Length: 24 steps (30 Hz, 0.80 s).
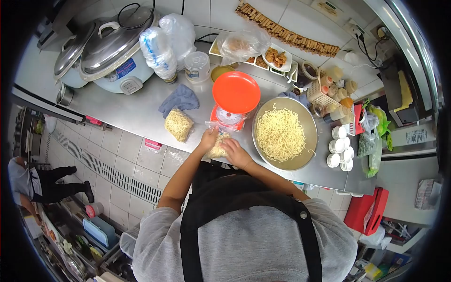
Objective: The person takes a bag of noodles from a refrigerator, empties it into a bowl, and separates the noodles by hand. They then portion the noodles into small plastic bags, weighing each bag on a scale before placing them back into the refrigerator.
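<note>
At the counter's front edge my left hand point(209, 139) pinches the top of a clear plastic bag of noodles point(217, 149). My right hand point(236, 152) rests against the bag's right side, its fingers partly spread over it. Just behind the bag stands an orange scale point(229, 118) with a round orange pan point(236, 92) on top. To the right, a large metal bowl point(312, 136) holds loose yellow noodles point(280, 134). A filled noodle bag point(178, 125) lies to the left, beside a blue cloth point(180, 99).
Large rice cookers point(115, 51) stand at the back left. Stacked white cups point(338, 146) and a basket of bottles point(321, 96) are on the right. A red case point(367, 211) sits below. Another person point(42, 183) stands at far left.
</note>
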Available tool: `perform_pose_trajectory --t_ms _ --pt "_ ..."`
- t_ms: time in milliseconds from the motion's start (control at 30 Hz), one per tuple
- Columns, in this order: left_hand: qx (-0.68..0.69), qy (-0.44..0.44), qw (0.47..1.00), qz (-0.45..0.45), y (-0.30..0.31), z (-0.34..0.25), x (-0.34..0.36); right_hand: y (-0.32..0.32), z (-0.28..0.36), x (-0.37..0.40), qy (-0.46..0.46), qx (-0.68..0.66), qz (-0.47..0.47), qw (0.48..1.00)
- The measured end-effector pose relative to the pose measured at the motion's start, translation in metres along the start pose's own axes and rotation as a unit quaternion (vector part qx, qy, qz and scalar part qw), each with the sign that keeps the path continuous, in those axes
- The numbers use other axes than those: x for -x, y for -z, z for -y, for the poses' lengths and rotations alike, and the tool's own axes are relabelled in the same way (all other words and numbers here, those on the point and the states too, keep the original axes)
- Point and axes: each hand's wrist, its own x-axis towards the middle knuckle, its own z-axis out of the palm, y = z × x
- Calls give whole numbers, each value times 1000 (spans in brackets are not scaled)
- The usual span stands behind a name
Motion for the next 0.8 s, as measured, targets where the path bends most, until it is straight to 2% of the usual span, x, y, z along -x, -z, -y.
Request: perform_pose_trajectory --t_ms 33,67,100,133,167,200,233,267,300,333,367,400,433,500,533,567,633,700,733,800 --pt "78 2 997 10 0 0 1 1 -2 -4 -60 -63 2 996" --pt "79 -1 997 6 -1 -7 3 9 1 -9 -74 -88 -13 993" --pt "151 44 987 31 -1 -18 10 8 -1 -12 -71 -88 -13 994" --pt "220 88 970 56 -1 -25 17 6 -2 -14 -116 -120 -30 986" --pt "219 88 970 55 1 -21 22 3 -2 -16 -162 -152 -46 974" --pt "260 86 959 72 2 -15 25 0 -3 -19 -159 -152 -48 974" --pt "301 83 946 89 3 -11 27 -3 -3 -23 -224 -169 -47 959" --pt "299 91 948 68 1 -15 27 -6 -4 -29 -287 -185 -46 939" --pt "297 86 949 68 -1 -18 30 -8 -4 -35 -283 -185 -49 940" --pt "167 -43 984 40 -2 -20 36 -13 -2 -41 -344 -186 -27 920" --pt "33 -168 985 11 -2 -37 45 -16 0 -46 -405 -187 -5 895" --pt "-112 -184 976 16 3 -73 57 -16 3 -52 -403 -188 -6 896" --pt "-115 -184 976 16 12 -74 56 -12 9 -59 -404 -220 2 888" --pt "-196 -196 957 -82 36 -81 56 8 25 -76 -404 -279 19 871" --pt "-174 -205 953 -142 50 -88 57 22 34 -87 -420 -370 28 828" --pt "-152 -214 944 -201 66 -100 58 26 34 -91 -416 -370 25 830" --pt "-152 -175 890 -393 111 -97 48 31 36 -93 -362 -443 -12 820" --pt "21 -125 834 -537 163 -62 23 36 36 -88 -366 -460 -11 809" --pt "20 -129 834 -536 181 -49 19 37 36 -83 -367 -459 15 809" --pt "-196 34 770 -606 201 -40 14 40 35 -73 -365 -458 36 810"
